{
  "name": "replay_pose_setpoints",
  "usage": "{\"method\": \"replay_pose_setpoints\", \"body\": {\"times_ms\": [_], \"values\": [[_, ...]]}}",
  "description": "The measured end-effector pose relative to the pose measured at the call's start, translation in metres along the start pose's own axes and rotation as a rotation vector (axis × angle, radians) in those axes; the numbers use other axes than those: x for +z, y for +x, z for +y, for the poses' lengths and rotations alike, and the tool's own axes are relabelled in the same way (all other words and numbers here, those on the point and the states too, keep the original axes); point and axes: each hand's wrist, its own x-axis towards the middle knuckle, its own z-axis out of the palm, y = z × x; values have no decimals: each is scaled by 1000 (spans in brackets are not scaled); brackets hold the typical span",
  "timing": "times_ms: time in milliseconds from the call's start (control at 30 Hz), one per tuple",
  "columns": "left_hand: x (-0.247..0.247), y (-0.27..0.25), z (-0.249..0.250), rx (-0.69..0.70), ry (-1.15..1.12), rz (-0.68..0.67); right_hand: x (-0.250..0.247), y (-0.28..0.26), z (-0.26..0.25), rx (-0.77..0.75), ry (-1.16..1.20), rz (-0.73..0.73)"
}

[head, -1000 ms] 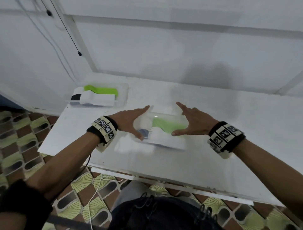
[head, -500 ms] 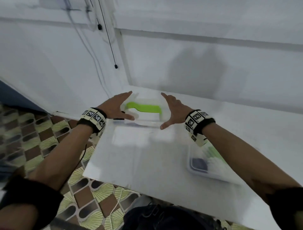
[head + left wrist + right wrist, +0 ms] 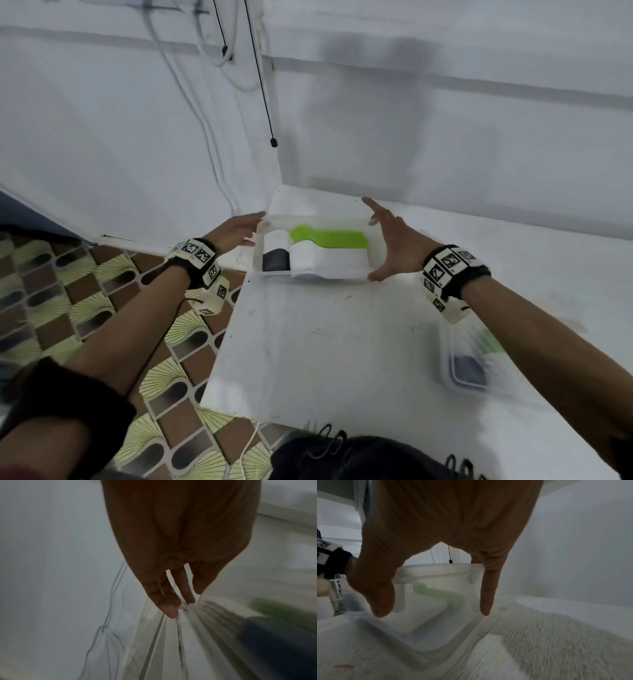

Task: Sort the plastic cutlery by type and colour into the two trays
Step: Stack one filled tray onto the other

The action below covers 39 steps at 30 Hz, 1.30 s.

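A clear tray (image 3: 310, 278) stands at the table's far left corner. It holds green cutlery (image 3: 329, 237), white cutlery (image 3: 329, 260) and a dark stack (image 3: 275, 259). My left hand (image 3: 255, 229) is at the tray's left end with straight fingers; in the left wrist view its fingertips (image 3: 171, 612) touch the tray's rim (image 3: 159, 623). My right hand (image 3: 369, 238) spans the right end with thumb and forefinger spread wide. In the right wrist view the thumb (image 3: 382, 601) and forefinger (image 3: 485, 601) bracket the tray (image 3: 436, 569); whether they touch it is unclear.
A second clear tray (image 3: 445, 373) with dark, white and green cutlery lies blurred on the white table (image 3: 325, 342), partly under my right forearm. The wall is right behind the far tray. Cables (image 3: 260, 85) hang down the wall. The table's left edge drops to patterned floor (image 3: 102, 308).
Both hands have left the near tray and moved to the far-left tray, closing in on its two ends. The head view has swung left, and the near tray now lies at lower right.
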Motion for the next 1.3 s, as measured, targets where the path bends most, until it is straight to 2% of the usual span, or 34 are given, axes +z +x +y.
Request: {"method": "replay_pose_setpoints", "body": {"times_ms": [67, 133, 200, 333, 400, 500, 600, 767, 967, 1067, 1200, 1300], "values": [[-6, 12, -6, 129, 275, -30, -2, -2, -1, -4, 20, -11], [-9, 19, -11, 190, 430, -60, -5, -4, 2, -2, 32, -22], [-4, 23, -12, 227, 477, -85, -8, -10, 8, 4, 47, -28], [7, 32, -8, 233, 549, 20, -9, -20, 18, 16, 95, -49], [7, 34, 0, 217, 570, 32, -7, -23, 20, 8, 106, -55], [6, 37, 18, 200, 508, 61, -5, -27, 22, 9, 152, -43], [8, 38, 45, 264, 391, 165, -10, -33, 25, 24, 209, 12], [28, 33, 93, 406, 179, 179, -32, -57, 40, 60, 296, 123], [77, 33, 136, 550, -22, 87, -58, -97, 78, 115, 368, 192], [108, 28, 150, 555, -105, 55, -69, -118, 103, 120, 351, 199], [156, 11, 165, 551, -181, -33, -78, -152, 148, 128, 291, 137], [200, 0, 181, 568, -127, -136, -80, -175, 192, 145, 264, 139]]}}
